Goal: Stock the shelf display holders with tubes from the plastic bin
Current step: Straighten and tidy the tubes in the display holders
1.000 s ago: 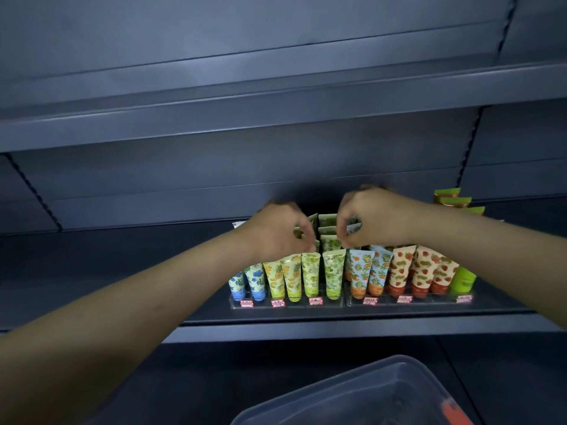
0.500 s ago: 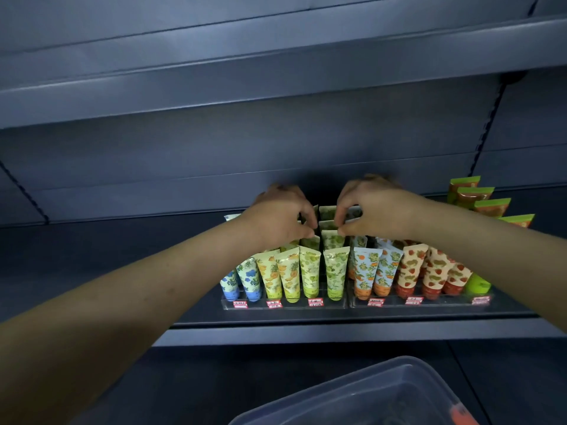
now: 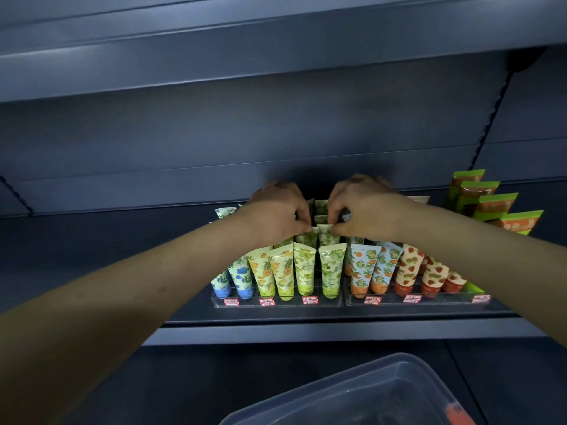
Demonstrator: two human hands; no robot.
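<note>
The left display holder point(image 3: 276, 303) and the right display holder point(image 3: 429, 300) stand end to end near the front of the dark shelf point(image 3: 306, 331), with small red price labels point(image 3: 310, 300) along their front lips. The tubes stand cap-down in rows running back. In the left holder are blue tubes point(image 3: 241, 277), then yellow pineapple tubes point(image 3: 282, 271), then green tubes point(image 3: 331, 268). The right holder carries orange-and-blue tubes point(image 3: 362, 268) and strawberry tubes point(image 3: 408, 268) (the hands hide how far back the rows go). Further right, green-and-brown packets point(image 3: 491, 207) stand stepped toward the back. The clear plastic bin point(image 3: 352, 391) lies below the shelf at the bottom of the view, with something orange-red point(image 3: 457, 414) at its right corner; its other contents are too dim to tell.

The left hand point(image 3: 276, 213) has its fingers curled, pinching the top seam of a second-row green tube point(image 3: 306, 237). The right hand point(image 3: 365, 210) pinches the neighbouring green tube point(image 3: 328, 237) the same way. The hands are close together, knuckles up, and both forearms reach forward and converge over the holders.
</note>
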